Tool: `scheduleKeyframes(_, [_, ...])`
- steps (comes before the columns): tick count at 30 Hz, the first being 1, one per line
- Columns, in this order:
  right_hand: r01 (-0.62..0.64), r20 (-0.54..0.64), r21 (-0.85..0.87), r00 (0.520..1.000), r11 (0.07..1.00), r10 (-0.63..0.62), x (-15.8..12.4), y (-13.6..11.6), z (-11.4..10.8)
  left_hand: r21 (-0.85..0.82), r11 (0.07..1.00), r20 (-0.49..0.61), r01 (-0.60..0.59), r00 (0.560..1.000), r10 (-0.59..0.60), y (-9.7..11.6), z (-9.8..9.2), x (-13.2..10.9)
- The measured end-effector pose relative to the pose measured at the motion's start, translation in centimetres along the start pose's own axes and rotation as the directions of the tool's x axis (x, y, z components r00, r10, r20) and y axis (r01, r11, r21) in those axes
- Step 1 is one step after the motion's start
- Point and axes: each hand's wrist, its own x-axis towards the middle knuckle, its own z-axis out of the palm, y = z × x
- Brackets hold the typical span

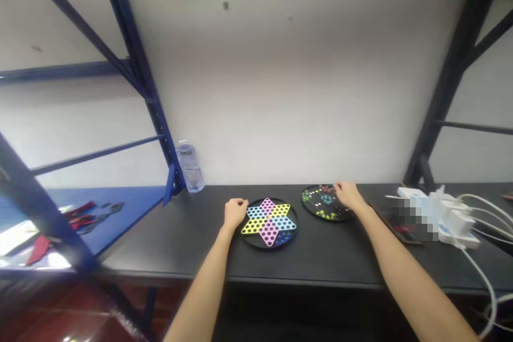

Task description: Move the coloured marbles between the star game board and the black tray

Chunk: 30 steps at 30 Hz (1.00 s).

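Note:
A round black Chinese checkers board (pixel 269 221) with a pink, yellow and light-blue star lies on the black table. Dark blue pieces sit in its lower right section. My left hand (pixel 234 212) is closed at the board's upper left rim, thumb and fingers together on the edge. To the right lies a round black tray (pixel 340 214) holding small coloured pieces in groups: green, yellow, reddish, white, and a teal cluster in the middle. Over its upper right edge, my right hand (pixel 347 194) has its fingers pinched together beside the reddish pieces; what is between them is too small to make out.
A clear plastic bottle (pixel 190 166) stands against the wall by a blue rack post (pixel 154 112). White power strips with plugs and cables (pixel 455 216) lie at the right, beside a dark flat object (pixel 396 219). Red-handled tools (pixel 82 219) rest on the blue shelf at left.

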Motion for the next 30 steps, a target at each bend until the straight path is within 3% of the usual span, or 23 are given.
scheduleKeyframes(11, [0.168, 0.132, 0.092, 0.975, 0.982, -0.179, -0.6, -1.9, 1.0, 0.013, 1.000, -0.004, -0.018, 1.000, 0.018, -0.2, 0.2, 0.3])
scheduleKeyframes(30, [0.137, 0.131, 0.160, 0.979, 0.978, -0.159, -0.8, -1.8, 0.4, 0.012, 0.999, -0.005, -0.033, 0.999, 0.033, -0.3, 0.3, 0.3])
